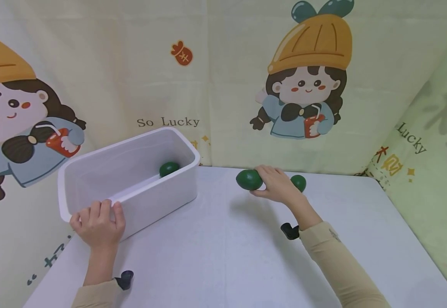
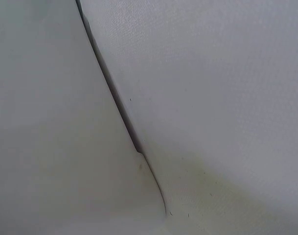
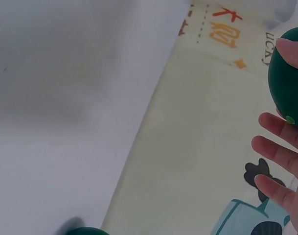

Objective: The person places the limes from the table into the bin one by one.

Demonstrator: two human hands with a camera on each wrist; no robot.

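My left hand (image 1: 99, 224) grips the near rim of a white rectangular box (image 1: 165, 197), fingers over the edge. Inside the box, toward its right end, lies a dark green avocado (image 1: 169, 169). Another smooth green avocado (image 1: 248, 179) is pinched between the thumb and fingers of my right hand (image 1: 279, 185), above the table and right of the box. In the right wrist view this held avocado (image 3: 288, 88) shows a small light spot at one end, and the other fingers are spread. Behind my right wrist a further avocado (image 1: 298, 183) sits on the table, partly hidden.
The white table (image 1: 208, 256) meets a printed cloth backdrop (image 1: 227, 85) at its far edge, with another cloth side (image 1: 431, 171) at the right. Black wrist mounts (image 1: 290, 231) stick out beside both sleeves. The box wall (image 2: 51, 122) fills the left wrist view's left side.
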